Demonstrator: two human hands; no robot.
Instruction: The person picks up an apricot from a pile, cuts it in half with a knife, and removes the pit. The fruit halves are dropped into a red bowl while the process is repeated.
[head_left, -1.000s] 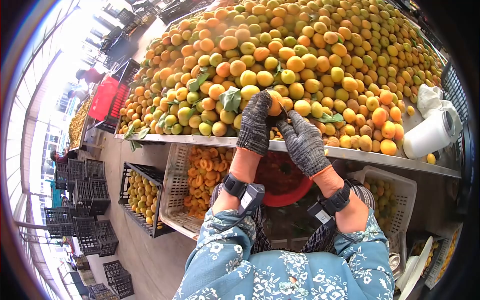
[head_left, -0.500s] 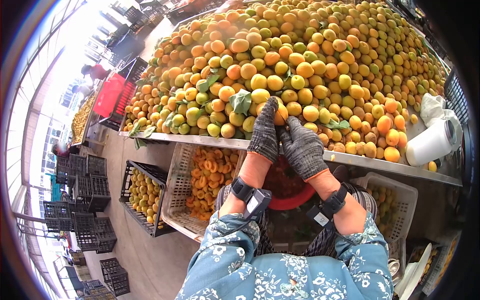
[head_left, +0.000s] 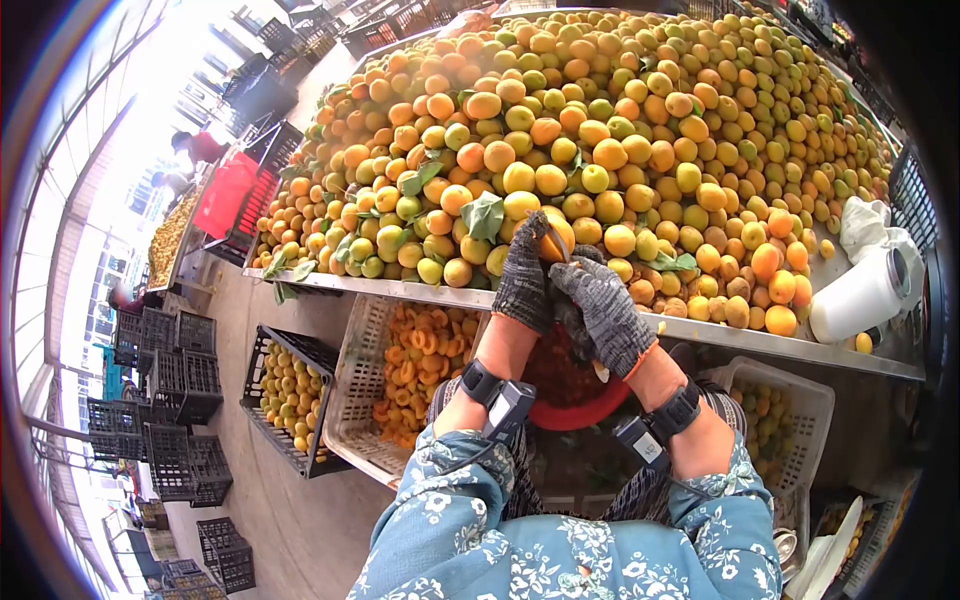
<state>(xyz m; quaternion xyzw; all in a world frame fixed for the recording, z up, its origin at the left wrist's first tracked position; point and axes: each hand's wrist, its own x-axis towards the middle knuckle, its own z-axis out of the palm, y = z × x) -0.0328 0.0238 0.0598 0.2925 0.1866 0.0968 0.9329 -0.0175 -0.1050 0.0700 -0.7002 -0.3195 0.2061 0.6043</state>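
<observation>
Both hands wear dark grey knitted gloves with orange cuffs and meet at the front edge of the fruit pile. My left hand [head_left: 525, 285] is closed round an orange apricot [head_left: 556, 240], which shows above its fingers. Close against it, my right hand [head_left: 603, 310] has its fingers curled together at the fruit's lower side. A small pale tip sticks out below the right palm; what the right hand holds is hidden. Beyond the hands lies a large heap of apricots [head_left: 620, 150] with some green leaves [head_left: 483, 216].
Below the metal table edge [head_left: 400, 285] stand a white crate [head_left: 345, 400] of halved apricots, a black crate [head_left: 318, 455] of whole ones, a red basin [head_left: 575, 412] and another white crate [head_left: 815, 425]. A white cup [head_left: 855, 300] lies at right. One person [head_left: 200, 147] is far left.
Both hands have drawn slightly down toward the body. The right hand has turned and its fingers have curled in more, and a pale tip now shows beneath it.
</observation>
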